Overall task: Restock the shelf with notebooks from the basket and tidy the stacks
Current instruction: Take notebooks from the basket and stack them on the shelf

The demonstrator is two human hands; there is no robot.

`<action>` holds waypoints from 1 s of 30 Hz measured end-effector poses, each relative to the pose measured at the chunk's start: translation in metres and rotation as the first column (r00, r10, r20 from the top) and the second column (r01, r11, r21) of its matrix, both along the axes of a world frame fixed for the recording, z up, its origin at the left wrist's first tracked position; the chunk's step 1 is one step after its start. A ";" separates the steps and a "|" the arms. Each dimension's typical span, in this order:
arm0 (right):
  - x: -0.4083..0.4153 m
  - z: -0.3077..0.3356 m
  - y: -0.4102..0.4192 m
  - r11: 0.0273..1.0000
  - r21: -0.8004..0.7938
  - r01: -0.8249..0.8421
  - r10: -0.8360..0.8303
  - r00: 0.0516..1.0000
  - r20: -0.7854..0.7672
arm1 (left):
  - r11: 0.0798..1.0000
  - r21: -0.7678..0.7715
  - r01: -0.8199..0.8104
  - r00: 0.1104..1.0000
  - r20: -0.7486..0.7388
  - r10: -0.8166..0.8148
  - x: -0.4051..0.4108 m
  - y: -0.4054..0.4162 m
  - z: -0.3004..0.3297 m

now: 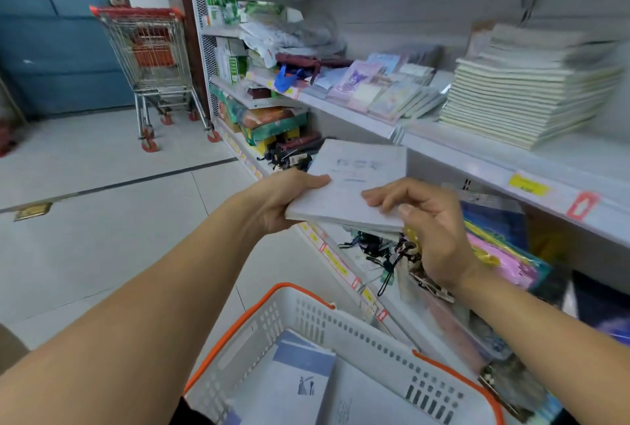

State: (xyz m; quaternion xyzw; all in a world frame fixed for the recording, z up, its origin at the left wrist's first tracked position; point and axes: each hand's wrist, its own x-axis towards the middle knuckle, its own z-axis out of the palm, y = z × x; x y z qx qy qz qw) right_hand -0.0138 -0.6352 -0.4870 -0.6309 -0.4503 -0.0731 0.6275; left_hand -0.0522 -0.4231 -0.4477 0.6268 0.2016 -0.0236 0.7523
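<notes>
Shelving (460,165) of white steel fills the right of the view, its middle shelf carrying a tall stack of pale notebooks (525,97) whose upper copies sit skewed from the lower ones; a fresh batch set down carelessly on that uneven top could, in all likelihood, slide or push the stack further out of line. Below, the white basket (358,332) with orange rim holds more notebooks (296,380) lying flat. Between basket and shelf, a thin bundle of white notebooks (354,182) is held in the air, tilted, well short of the shelf edge. The left hand (276,199) grips the bundle's near-left edge, thumb on the cover and fingers beneath. The right hand (429,220) holds the right corner only lightly, fingertips on the cover and thumb at the edge, so the lower copies, already fanned apart there, may slip out and fall toward the basket or floor.
</notes>
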 end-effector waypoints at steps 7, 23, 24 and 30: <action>0.006 0.053 -0.027 0.988 -0.126 0.095 -0.156 0.710 -0.687 | 0.999 0.039 0.024 0.950 0.310 -0.034 0.023 -0.035 0.018; 0.102 0.170 -0.122 0.760 0.501 0.414 0.094 0.692 -0.715 | 0.983 0.032 0.179 0.736 0.659 -0.156 0.088 -0.169 0.099; 0.122 0.183 -0.125 0.750 0.508 0.425 0.091 0.694 -0.715 | 0.986 0.022 0.168 0.729 0.670 -0.139 0.096 -0.170 0.102; 0.211 0.223 -0.132 0.841 0.177 0.511 -0.200 0.598 -0.776 | 0.981 -0.007 0.195 0.762 0.630 -0.147 0.133 -0.167 0.103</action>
